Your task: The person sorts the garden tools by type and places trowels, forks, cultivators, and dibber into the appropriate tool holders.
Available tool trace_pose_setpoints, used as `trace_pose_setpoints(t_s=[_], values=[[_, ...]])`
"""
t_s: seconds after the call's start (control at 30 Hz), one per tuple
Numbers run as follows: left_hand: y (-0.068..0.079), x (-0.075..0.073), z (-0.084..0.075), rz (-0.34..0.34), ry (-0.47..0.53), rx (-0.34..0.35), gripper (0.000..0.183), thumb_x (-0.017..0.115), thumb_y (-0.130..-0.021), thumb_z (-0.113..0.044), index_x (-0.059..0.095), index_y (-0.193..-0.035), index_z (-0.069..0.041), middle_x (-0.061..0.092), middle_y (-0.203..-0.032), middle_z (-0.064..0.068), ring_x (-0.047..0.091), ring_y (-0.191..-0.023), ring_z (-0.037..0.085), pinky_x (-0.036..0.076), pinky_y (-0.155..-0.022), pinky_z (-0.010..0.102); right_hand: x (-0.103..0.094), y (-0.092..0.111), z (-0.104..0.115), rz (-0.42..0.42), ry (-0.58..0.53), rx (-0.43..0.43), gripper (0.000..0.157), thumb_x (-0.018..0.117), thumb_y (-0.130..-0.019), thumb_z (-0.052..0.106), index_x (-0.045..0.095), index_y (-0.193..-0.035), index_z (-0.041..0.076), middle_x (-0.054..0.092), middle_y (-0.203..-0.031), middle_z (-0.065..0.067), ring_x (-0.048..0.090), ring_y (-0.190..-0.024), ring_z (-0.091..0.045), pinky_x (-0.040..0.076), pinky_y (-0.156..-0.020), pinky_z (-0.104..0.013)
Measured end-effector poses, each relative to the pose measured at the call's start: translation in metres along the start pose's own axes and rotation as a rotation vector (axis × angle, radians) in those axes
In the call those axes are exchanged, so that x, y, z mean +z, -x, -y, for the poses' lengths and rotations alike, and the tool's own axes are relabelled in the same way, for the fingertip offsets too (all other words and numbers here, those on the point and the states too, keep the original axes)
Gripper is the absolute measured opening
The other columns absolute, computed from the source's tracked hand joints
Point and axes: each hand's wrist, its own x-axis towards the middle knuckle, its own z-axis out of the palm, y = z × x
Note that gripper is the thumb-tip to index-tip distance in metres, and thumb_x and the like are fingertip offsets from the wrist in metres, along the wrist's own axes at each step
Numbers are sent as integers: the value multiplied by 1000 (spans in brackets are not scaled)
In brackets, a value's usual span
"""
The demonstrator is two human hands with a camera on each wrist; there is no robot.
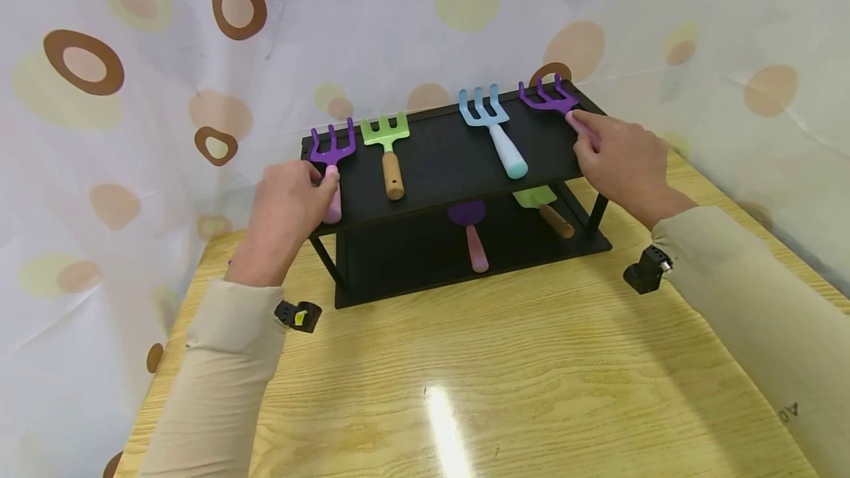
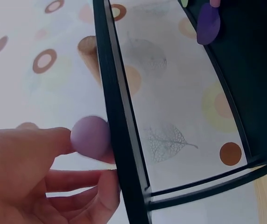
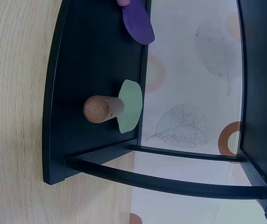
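On the top tier of a black two-tier rack (image 1: 432,161) lie several toy garden tools. My left hand (image 1: 282,205) is at the left end, thumb and fingers about the pink handle of a purple hand rake (image 1: 334,153). The left wrist view shows the thumb against that handle's rounded end (image 2: 90,136). At the right end, my right hand (image 1: 627,161) pinches the pink handle of another purple hand rake (image 1: 550,100). Between them rest a green hand fork (image 1: 387,137) with a wooden handle and a light-blue hand rake (image 1: 488,118).
The lower tier (image 3: 96,60) holds a purple trowel (image 1: 468,214) with a pink handle and a green trowel (image 3: 131,105) with a wooden handle. Black side posts (image 1: 598,214) join the tiers. The rack stands on a wooden table (image 1: 372,375) before a patterned curtain (image 1: 166,35).
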Motion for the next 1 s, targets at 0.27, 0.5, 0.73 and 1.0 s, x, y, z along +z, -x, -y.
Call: trace_pose_setpoints(t_s=[0.27,0.5,0.73,1.0], values=[[9,-10,21,-112,31,26,37,49,-101,-32,68,-107,0,68,-99,18,58,-88,32,51,-72,42,0,0,1,-15,-10,-10,49,34,-100,34,50,-146,25,58,-134,-25,62,-89,-50,35,-44,-40],[18,-16,51,-181,57,32,40,44,-100,-29,67,-109,3,67,-106,22,58,-98,38,49,-83,50,-1,1,1,-11,-6,2,50,33,-100,34,50,-146,26,59,-133,-26,62,-89,-49,35,-44,-39],[33,-18,86,-172,91,-64,41,39,-101,-28,63,-115,3,65,-112,22,56,-107,40,47,-89,52,1,0,2,-8,-10,0,50,32,-100,35,48,-147,28,60,-132,-25,62,-88,-48,33,-43,-38],[44,-7,111,-156,101,-127,40,39,-100,-27,62,-116,2,66,-113,22,56,-109,40,48,-86,49,-2,0,3,2,-5,-5,50,32,-100,33,49,-147,26,58,-133,-25,61,-96,-52,36,-45,-39]])
